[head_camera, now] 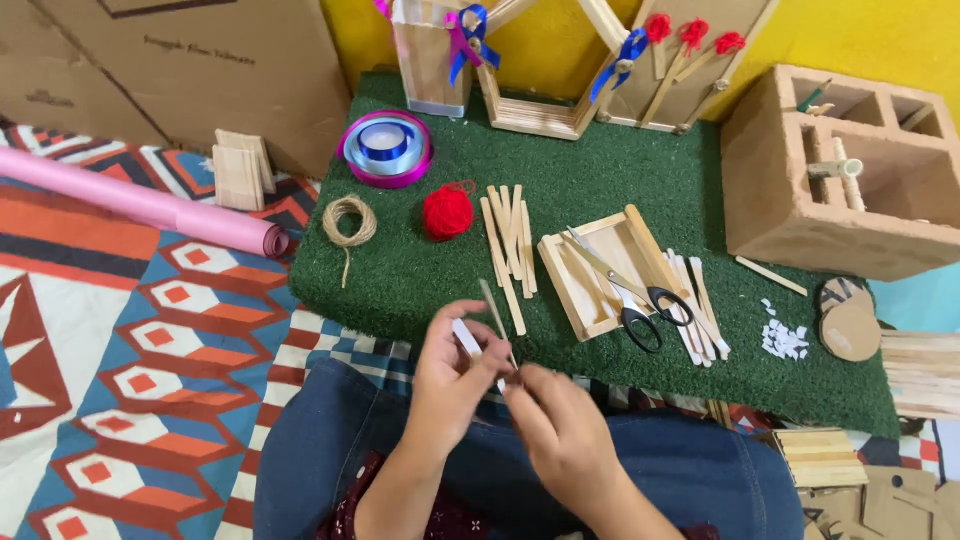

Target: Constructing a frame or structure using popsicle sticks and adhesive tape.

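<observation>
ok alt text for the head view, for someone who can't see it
Seen from above, a person's left hand and right hand hold thin wooden sticks together over their lap. Ahead, a green turf mat carries loose sticks, scissors on a stick frame, red yarn, twine and ribbon.

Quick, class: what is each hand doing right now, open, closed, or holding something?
Left hand: closed on thin wooden sticks.
Right hand: fingers pinched at the lower end of the sticks.

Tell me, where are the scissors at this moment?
In the head view, the scissors lie right of centre on the green mat, across the wooden tray, beside loose wooden sticks.
</observation>
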